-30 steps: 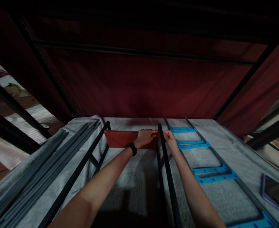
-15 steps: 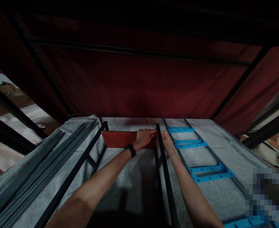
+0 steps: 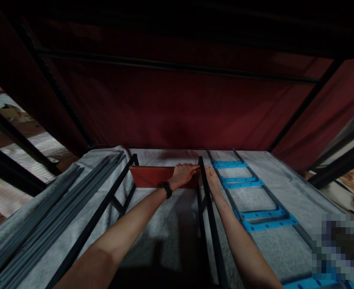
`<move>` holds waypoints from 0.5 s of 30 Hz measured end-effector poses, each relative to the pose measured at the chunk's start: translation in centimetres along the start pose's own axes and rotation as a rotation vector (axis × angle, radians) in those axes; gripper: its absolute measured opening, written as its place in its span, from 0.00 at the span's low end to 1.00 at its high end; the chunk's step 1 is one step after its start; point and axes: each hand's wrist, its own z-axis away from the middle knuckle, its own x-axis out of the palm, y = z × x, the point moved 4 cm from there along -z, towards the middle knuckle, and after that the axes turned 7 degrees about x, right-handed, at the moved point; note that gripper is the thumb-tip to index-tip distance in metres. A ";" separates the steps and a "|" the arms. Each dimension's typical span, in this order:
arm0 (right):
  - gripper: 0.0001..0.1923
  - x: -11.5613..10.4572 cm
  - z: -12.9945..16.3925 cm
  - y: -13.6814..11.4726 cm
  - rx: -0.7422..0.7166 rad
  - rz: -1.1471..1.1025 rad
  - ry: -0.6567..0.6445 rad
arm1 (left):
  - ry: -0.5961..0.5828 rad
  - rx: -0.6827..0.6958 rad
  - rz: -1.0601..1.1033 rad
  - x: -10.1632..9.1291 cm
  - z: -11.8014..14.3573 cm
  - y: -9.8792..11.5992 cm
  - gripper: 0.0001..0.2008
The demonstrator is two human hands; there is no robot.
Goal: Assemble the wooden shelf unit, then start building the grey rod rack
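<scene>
My left hand (image 3: 183, 175), below a black wristband, is closed over the top edge of a reddish-brown board (image 3: 151, 176), near its right end. The board stands on edge across the far end of a black metal frame (image 3: 113, 194), between its two side rails. My right hand (image 3: 210, 176) is on the outer side of the right rail (image 3: 209, 208), level with the board's end. Its fingers are curled in close to the rail. Whatever they may hold is too small or hidden to make out.
Several grey metal rods (image 3: 53, 216) lie in a bundle on the left of the grey cloth (image 3: 285, 176). On the right lies a ladder-like rack (image 3: 243, 182) with blue crosspieces. A dark red fabric wall (image 3: 179, 108) and black bars (image 3: 177, 66) enclose the far side.
</scene>
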 end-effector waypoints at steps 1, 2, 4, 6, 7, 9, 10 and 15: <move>0.20 -0.2 0.1 -0.1 -0.010 0.001 0.009 | -0.006 -0.005 0.001 -0.1 0.0 0.0 0.20; 0.19 -0.4 0.2 -0.2 -0.020 0.003 0.013 | -0.008 -0.009 0.003 -0.2 0.0 0.0 0.20; 0.17 -0.6 0.4 -0.5 -0.040 0.006 -0.006 | -0.008 -0.018 0.002 -0.3 0.1 0.0 0.20; 0.17 -0.8 0.5 -0.7 -0.061 0.011 -0.032 | -0.011 -0.022 -0.004 -0.3 0.0 0.1 0.20; 0.17 -0.8 0.4 -0.7 -0.071 0.016 -0.042 | -0.013 -0.023 -0.008 -0.3 0.0 0.1 0.20; 0.17 -0.9 0.3 -0.8 -0.093 0.034 -0.066 | -0.013 -0.018 -0.013 -0.2 0.0 0.1 0.20; 0.18 -0.9 0.2 -0.8 -0.100 0.043 -0.077 | -0.009 -0.013 -0.015 -0.1 0.0 0.1 0.20; 0.18 -0.7 -0.2 -0.8 -0.090 0.059 -0.122 | 0.005 0.010 -0.040 0.2 -0.1 0.0 0.20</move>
